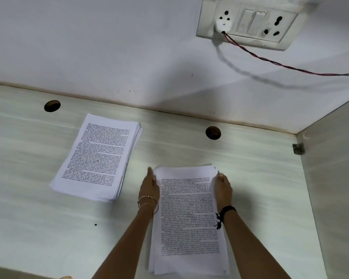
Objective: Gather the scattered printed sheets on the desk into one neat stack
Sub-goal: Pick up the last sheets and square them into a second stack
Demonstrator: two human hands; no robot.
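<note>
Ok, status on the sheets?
Left hand flat against near pile, right hand grips its other edge. Second pile sits apart, far left. Nothing between them.

A pale wood-grain desk (250, 178) stands against a white wall (109, 47). Near its back edge there are two round cable holes (52, 105) (213, 133). On the wall, a white switch-and-socket panel (248, 23) holds a white plug (223, 25) with a twisted red-black wire (280, 64). At the right edge a side panel (334, 178) rises, with a metal bracket (298, 148) in the back corner.

Head camera above desk (48, 218), facing forward-down toward wall (109, 47), close, wide-angle.
</note>
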